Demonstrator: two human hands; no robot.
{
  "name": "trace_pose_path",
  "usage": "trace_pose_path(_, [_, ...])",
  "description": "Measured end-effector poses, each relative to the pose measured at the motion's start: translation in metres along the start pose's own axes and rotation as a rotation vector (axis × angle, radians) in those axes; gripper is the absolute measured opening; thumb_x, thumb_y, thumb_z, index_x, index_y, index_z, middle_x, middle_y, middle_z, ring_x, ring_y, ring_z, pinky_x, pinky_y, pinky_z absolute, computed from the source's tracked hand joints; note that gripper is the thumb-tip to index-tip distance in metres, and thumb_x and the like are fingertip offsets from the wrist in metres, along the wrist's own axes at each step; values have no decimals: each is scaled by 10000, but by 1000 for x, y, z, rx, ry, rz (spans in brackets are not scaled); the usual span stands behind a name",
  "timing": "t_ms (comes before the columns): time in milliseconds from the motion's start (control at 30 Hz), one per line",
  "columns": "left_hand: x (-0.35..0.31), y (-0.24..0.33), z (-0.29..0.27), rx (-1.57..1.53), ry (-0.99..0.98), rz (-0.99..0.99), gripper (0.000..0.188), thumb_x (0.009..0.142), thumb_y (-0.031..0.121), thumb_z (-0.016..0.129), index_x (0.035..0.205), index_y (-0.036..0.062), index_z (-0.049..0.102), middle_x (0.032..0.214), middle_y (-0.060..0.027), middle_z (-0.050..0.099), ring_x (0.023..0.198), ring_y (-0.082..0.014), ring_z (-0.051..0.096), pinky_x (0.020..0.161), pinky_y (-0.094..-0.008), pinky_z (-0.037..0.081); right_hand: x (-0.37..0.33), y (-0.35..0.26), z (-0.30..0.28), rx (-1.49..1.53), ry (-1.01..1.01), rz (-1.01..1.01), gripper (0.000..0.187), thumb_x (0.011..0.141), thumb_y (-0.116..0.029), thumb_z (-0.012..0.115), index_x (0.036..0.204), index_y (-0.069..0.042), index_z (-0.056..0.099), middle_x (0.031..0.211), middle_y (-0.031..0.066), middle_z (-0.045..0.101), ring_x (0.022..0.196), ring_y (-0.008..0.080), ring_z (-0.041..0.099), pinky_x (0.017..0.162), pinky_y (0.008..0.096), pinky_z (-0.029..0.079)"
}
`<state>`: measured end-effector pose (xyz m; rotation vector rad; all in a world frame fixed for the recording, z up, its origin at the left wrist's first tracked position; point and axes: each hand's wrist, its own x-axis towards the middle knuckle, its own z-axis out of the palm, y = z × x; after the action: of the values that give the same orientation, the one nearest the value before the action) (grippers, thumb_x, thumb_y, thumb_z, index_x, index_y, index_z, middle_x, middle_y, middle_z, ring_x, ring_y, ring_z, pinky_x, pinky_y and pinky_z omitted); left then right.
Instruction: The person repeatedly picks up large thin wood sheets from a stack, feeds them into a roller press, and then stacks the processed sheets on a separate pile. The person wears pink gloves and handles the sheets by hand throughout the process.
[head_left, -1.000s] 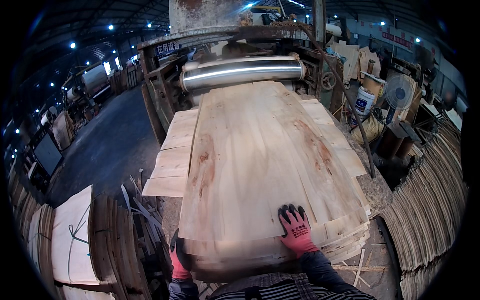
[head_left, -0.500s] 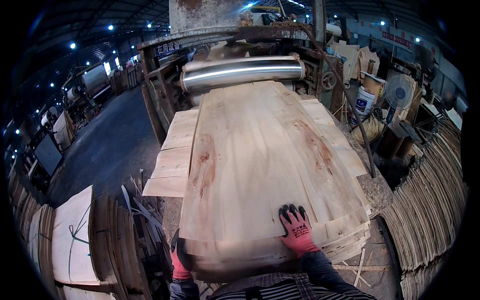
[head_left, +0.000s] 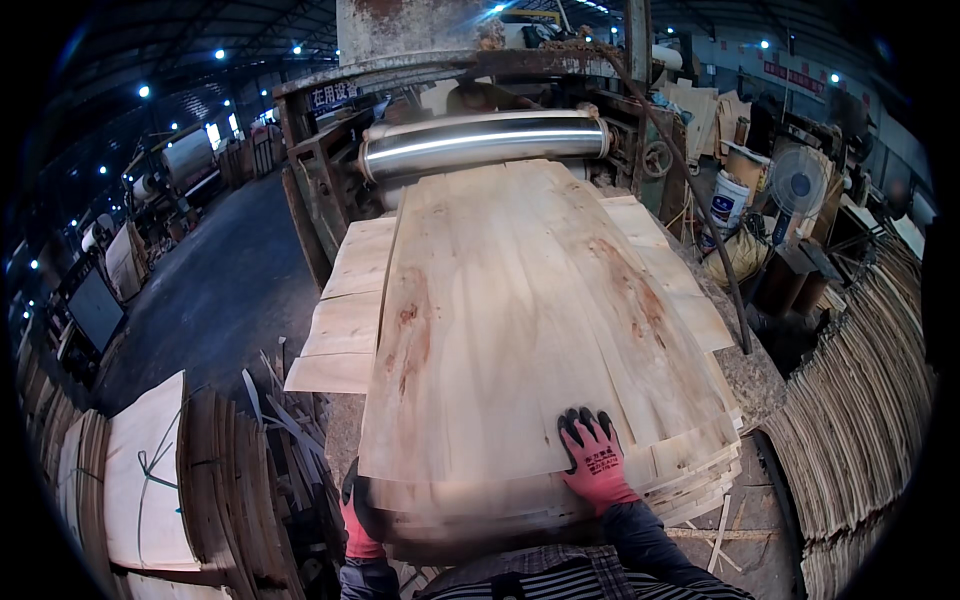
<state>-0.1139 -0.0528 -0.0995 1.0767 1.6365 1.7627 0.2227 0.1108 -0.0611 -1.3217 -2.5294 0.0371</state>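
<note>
A dim workshop with ceiling lights; a steel roller (head_left: 485,142) stands at the far end of a veneer stack (head_left: 690,470), bundled sheets (head_left: 150,480) near left. The top veneer sheet (head_left: 520,320) runs from roller to the near edge. The right hand (head_left: 595,460) lies flat, fingers spread, on its near edge; the left hand (head_left: 357,520) grips the stack's near-left corner from below.

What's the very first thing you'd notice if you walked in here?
The big pale wood sheet in the middle, coming out from under a shiny steel roller at the top. Next, the red-gloved right hand pressing flat on its near edge, and the left hand gripping the stack's lower left corner. Curved veneer stacks fill the right side.
</note>
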Motion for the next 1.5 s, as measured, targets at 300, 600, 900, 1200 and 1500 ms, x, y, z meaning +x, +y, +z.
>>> trace_pose_path(300, [-1, 12, 10, -299, 115, -144, 400, 916, 256, 443, 1221, -1, 484, 1134, -94, 572, 990, -178, 562, 849, -293, 442, 0, 1, -1, -16, -49, 7, 701, 647, -395, 688, 1266, -164, 455, 1295, 88, 413, 1237, 264, 324, 1057, 469, 194])
trace_pose_path(600, [1, 11, 9, -320, 97, -164, 385, 916, 237, 436, 1212, -4, 492, 1131, -93, 574, 992, -172, 562, 845, -289, 444, 0, 1, -1, -7, -41, 3, 694, 655, -395, 681, 1268, -164, 453, 1298, 83, 409, 1240, 259, 322, 1057, 467, 195])
trace_pose_path(900, [0, 16, 10, -156, 82, -61, 369, 925, 218, 406, 1208, 0, 499, 1129, -95, 577, 990, -177, 564, 849, -293, 444, 0, 1, 1, -1, -31, 11, 697, 654, -406, 682, 1268, -165, 456, 1307, 82, 404, 1236, 267, 331, 1055, 465, 201])
trace_pose_path(1200, [0, 8, 7, -274, 94, -150, 376, 917, 229, 430, 1210, 5, 501, 1127, -85, 578, 985, -175, 568, 836, -292, 453, 0, 1, -2, -14, -36, 5, 692, 649, -409, 683, 1260, -165, 467, 1299, 87, 415, 1224, 275, 346, 1054, 458, 206])
trace_pose_path(1500, [2, -2, 4, -307, 96, -121, 370, 909, 225, 448, 1197, 3, 512, 1119, -90, 582, 976, -176, 574, 830, -293, 459, 1, 1, -1, -22, -44, 10, 685, 651, -415, 676, 1256, -169, 472, 1297, 85, 419, 1220, 273, 350, 1053, 461, 205])
